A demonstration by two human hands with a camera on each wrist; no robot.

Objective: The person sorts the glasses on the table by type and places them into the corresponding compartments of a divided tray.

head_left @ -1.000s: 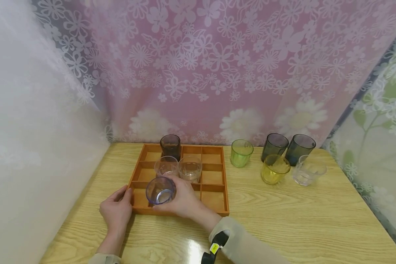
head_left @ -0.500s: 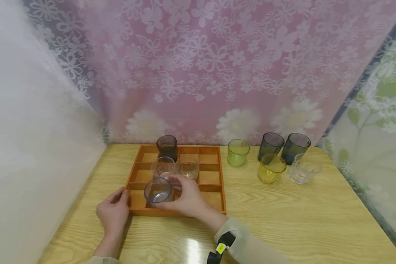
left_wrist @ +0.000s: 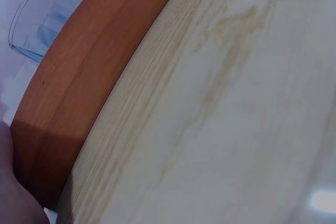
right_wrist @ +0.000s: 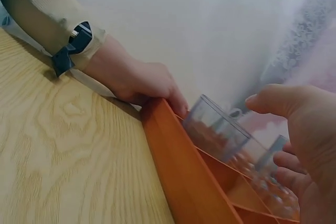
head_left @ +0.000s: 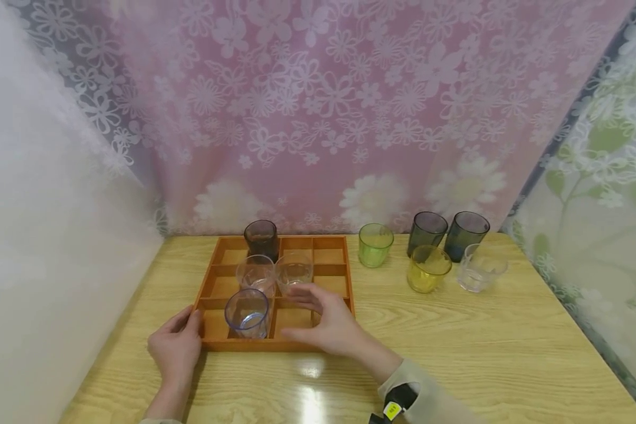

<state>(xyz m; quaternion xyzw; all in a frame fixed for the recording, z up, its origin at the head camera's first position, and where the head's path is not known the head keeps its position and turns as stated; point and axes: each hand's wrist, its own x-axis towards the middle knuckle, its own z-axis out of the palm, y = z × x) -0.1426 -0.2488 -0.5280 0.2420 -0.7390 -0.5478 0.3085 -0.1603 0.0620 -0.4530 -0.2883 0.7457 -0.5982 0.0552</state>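
A clear tumbler with a blue rim (head_left: 246, 318) stands in the front row of the orange-brown wooden divided tray (head_left: 254, 346), second compartment from the left. My right hand (head_left: 331, 324) hovers just right of it over the tray, thumb and fingers spread, holding nothing. At the tray's front left corner, my left hand (head_left: 176, 344) grips the side wall; the right wrist view shows that hand's fingers (right_wrist: 181, 103) hooked over the edge. Behind the blue-rimmed tumbler are two clear glasses, one pinkish (head_left: 256, 277) and one colourless (head_left: 294, 274), and a dark tumbler (head_left: 261, 241) in the back row.
Right of the tray on the wooden table (head_left: 456, 359) stand a green glass (head_left: 375, 246), a yellow glass (head_left: 428, 271), two dark grey tumblers (head_left: 466, 238) and a clear glass (head_left: 479, 271). A pink floral curtain (head_left: 297, 118) hangs behind; pale sheeting borders the left side.
My right hand has let go of the blue-rimmed tumbler, now standing in its compartment, and moved off to the right. My left hand stays on the tray. The head view has shifted slightly.
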